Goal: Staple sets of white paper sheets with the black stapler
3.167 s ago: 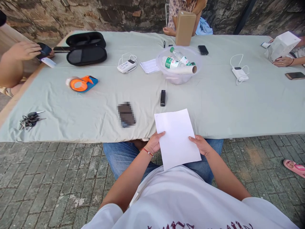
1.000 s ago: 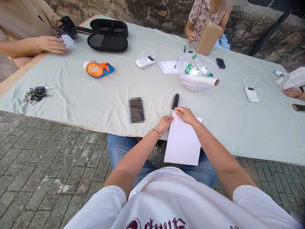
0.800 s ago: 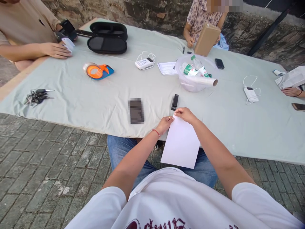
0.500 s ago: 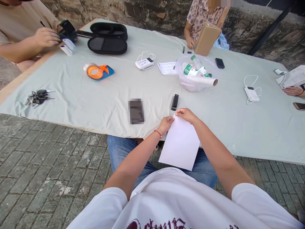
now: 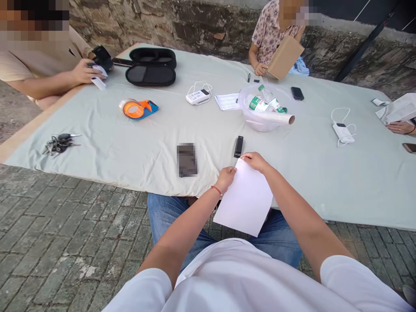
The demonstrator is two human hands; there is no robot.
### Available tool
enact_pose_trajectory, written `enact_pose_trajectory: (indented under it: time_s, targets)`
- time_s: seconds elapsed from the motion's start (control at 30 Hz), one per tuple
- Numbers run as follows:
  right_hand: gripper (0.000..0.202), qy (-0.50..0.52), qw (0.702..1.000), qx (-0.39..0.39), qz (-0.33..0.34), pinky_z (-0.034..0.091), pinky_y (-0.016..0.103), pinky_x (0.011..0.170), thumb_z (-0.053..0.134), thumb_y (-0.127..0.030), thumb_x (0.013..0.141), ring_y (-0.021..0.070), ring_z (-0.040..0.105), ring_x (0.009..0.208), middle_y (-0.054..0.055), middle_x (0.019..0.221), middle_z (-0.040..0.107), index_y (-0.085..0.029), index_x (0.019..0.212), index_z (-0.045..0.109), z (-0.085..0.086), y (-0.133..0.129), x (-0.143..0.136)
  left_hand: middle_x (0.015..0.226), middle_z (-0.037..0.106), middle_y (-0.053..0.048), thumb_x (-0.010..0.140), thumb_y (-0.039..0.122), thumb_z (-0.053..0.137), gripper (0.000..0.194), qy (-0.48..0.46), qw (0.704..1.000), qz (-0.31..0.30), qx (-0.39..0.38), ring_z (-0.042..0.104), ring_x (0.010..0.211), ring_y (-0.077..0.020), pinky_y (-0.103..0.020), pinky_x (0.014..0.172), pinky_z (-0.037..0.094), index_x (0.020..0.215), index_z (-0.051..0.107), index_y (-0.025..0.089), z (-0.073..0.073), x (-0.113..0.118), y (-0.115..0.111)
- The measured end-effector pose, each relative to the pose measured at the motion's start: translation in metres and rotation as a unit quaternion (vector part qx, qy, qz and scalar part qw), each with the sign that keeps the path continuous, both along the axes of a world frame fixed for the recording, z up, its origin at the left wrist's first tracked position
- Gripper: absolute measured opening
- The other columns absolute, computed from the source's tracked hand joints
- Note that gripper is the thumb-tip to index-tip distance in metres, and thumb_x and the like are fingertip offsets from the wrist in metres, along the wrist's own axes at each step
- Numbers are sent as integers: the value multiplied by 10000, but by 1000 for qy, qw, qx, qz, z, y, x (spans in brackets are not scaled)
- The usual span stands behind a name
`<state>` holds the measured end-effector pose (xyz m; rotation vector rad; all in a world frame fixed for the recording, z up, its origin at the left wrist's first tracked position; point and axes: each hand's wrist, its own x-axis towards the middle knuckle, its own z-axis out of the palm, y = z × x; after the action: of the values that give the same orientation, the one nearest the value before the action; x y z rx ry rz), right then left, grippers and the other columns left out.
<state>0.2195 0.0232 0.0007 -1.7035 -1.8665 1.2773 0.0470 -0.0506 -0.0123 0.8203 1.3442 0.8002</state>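
Note:
A white sheet of paper (image 5: pixel 245 197), perhaps more than one layer, slants over my lap and the table's near edge. My left hand (image 5: pixel 227 177) pinches its upper left edge, a red bracelet on the wrist. At the top edge, my right hand (image 5: pixel 255 162) grips the paper between thumb and fingers. A small mark shows near the top corner, between the hands. Just beyond that corner lies a black stapler (image 5: pixel 238 147) on the cloth. Left of the hands is a dark, blurred-out flat object (image 5: pixel 187 160).
On the cloth-covered table (image 5: pixel 136 147) are keys (image 5: pixel 60 144), an orange-blue tape dispenser (image 5: pixel 138 109), an open black case (image 5: pixel 151 75), a bowl of bottles (image 5: pixel 260 125) and white devices with cords. People sit left and across; another hand (image 5: pixel 401 127) is at right.
My left hand has slid slightly down the paper's edge, away from my right hand, baring the top corner. The person across has tilted the cardboard box. The view has shifted a little.

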Motion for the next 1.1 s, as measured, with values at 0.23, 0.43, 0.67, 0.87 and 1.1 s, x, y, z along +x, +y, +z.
enact_pose_trajectory:
  time_s: [0.23,0.43,0.67,0.87,1.1]
  targets:
    - [390,-123,977,147,95,446,366,992,360,-292,1001,235,590,1174,72,1265,667,-219,1273,631,2,-14,-6,630,528,22,883,322,548,196,-23,999,-9,40,430,551,-106,-231,555,353,807,611,153,-10,-3,-4]
    - [357,-110,977,147,109,458,349,931,380,-269,983,226,623,1075,61,1203,695,-228,1195,664,3,-19,-4,642,533,16,882,334,553,204,-18,999,-7,40,440,557,-109,-230,546,347,813,615,153,-12,-3,-4]
    - [227,-37,999,40,-2,411,262,578,532,-370,858,144,544,623,-8,723,648,-212,861,696,-13,-9,3,604,467,33,864,273,553,186,44,999,-2,16,393,559,-105,-234,547,317,714,574,164,-11,0,2]
    - [221,1,998,0,-65,356,248,508,621,-424,764,118,489,568,-19,685,600,-205,743,641,-21,6,2,531,297,64,826,191,564,330,85,996,14,-18,246,515,-81,-246,502,201,560,369,198,-2,2,16]
    - [151,-31,997,-14,-66,355,239,493,628,-345,753,112,491,561,-8,703,627,-198,722,648,-19,24,-1,531,252,56,825,137,544,394,93,995,17,-41,219,496,-77,-260,501,165,536,286,208,10,-3,33]
